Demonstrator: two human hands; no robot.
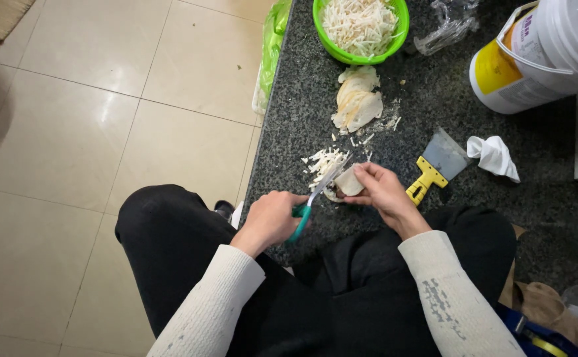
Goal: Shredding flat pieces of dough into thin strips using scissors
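Note:
My left hand (270,218) grips green-handled scissors (313,198), whose blades reach up to a pale thin sheet (349,182) pinched in my right hand (383,190). Both hands are over the near edge of a dark speckled stone counter (302,119). A small heap of cut white strips (324,160) lies just beyond the scissors. Farther back sits a stack of uncut pale sheets (357,102), and behind it a green bowl (330,45) filled with white strips.
A yellow-handled scraper (434,166) and a crumpled white tissue (494,156) lie right of my right hand. A white and yellow bucket (533,59) stands at the back right, crumpled clear plastic (446,25) beside it. A green plastic bag (270,53) hangs off the counter's left edge over the tiled floor (104,119).

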